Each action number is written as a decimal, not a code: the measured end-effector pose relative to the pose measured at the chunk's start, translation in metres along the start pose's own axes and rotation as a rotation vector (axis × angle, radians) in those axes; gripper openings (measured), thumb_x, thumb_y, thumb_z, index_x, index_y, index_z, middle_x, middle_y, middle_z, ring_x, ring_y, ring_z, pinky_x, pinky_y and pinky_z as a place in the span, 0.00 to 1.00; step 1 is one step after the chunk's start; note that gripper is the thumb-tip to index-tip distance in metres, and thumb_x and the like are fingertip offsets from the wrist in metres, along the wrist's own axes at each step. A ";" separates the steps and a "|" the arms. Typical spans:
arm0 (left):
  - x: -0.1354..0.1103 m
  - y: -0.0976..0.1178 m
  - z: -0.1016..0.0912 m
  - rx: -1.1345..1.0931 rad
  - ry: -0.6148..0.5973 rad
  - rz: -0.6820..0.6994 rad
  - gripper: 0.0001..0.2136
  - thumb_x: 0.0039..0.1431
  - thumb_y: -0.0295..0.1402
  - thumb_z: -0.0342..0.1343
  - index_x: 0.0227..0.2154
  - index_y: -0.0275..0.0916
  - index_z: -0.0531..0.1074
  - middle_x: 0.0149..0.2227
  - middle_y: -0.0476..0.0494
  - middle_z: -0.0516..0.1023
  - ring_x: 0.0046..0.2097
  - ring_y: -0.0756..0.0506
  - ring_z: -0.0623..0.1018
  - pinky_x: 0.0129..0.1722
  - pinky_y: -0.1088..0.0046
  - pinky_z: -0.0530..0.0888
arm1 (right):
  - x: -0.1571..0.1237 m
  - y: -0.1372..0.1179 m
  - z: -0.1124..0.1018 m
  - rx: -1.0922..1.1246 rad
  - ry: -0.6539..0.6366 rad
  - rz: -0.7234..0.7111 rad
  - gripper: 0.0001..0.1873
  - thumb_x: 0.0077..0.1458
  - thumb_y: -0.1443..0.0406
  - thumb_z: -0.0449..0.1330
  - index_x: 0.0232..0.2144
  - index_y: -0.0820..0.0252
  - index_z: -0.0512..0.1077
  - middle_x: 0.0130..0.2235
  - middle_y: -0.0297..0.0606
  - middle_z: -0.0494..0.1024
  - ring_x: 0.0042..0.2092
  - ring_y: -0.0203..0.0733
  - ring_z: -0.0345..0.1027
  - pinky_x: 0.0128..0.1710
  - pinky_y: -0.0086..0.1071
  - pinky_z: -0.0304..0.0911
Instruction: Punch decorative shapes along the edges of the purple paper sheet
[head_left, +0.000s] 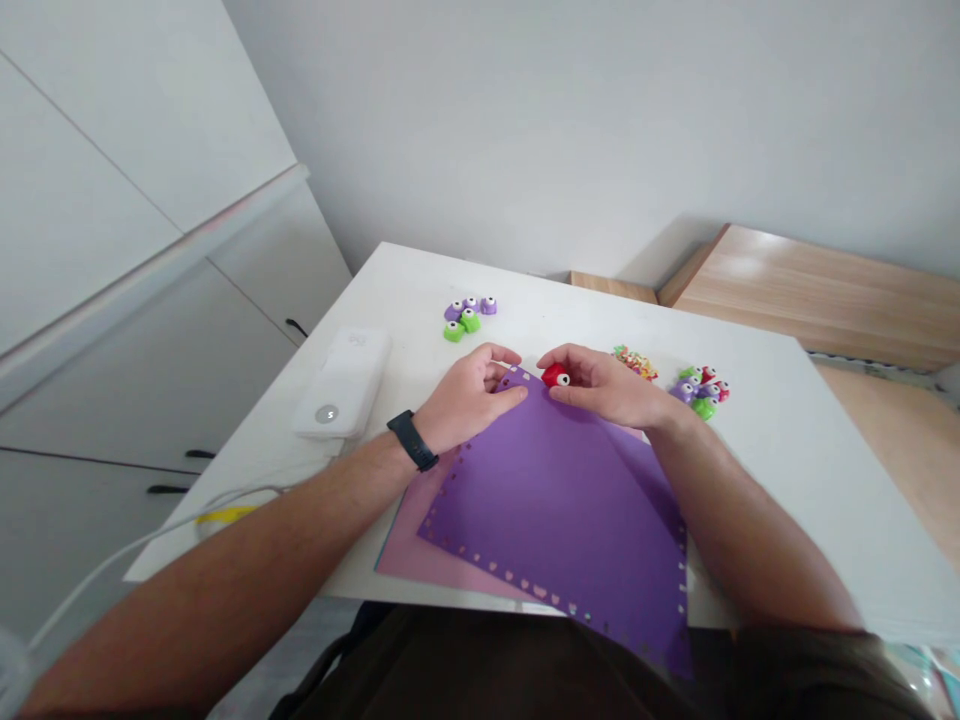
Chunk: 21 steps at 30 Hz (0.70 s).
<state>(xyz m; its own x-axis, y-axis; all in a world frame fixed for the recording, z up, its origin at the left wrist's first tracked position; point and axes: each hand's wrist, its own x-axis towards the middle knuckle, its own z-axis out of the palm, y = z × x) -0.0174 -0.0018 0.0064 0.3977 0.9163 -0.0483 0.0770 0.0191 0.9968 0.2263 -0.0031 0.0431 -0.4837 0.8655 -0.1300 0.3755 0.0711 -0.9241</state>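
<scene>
A purple sheet (555, 480) with small shaped holes along its edges lies at a slant before me. My left hand (480, 385) pinches its far corner between thumb and fingers. In my right hand (600, 383) is a small red craft punch (556, 376) with a white-and-black button, held at the sheet's far edge. Whether the sheet sits inside the punch's slot, I cannot tell. Under the purple sheet a pink sheet (409, 545) shows on the left and along the near side.
Several purple and green punches (469, 318) stand at the back of the white table (787, 500). More punches (701, 390) cluster at the right, beside a pile of colourful paper bits (636, 362). A white power bank (345, 383) with a cable lies left.
</scene>
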 end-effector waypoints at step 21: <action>0.001 0.002 0.000 0.017 0.047 -0.029 0.23 0.55 0.37 0.69 0.50 0.39 0.68 0.38 0.44 0.84 0.38 0.43 0.84 0.38 0.66 0.76 | 0.001 0.002 0.002 -0.029 -0.006 0.045 0.21 0.59 0.60 0.68 0.53 0.56 0.72 0.40 0.34 0.78 0.37 0.38 0.70 0.39 0.35 0.67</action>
<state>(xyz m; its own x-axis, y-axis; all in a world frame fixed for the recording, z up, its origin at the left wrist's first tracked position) -0.0167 -0.0004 0.0086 0.3520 0.9331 -0.0734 0.1037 0.0391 0.9938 0.2250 -0.0035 0.0399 -0.4705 0.8652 -0.1733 0.4201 0.0469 -0.9063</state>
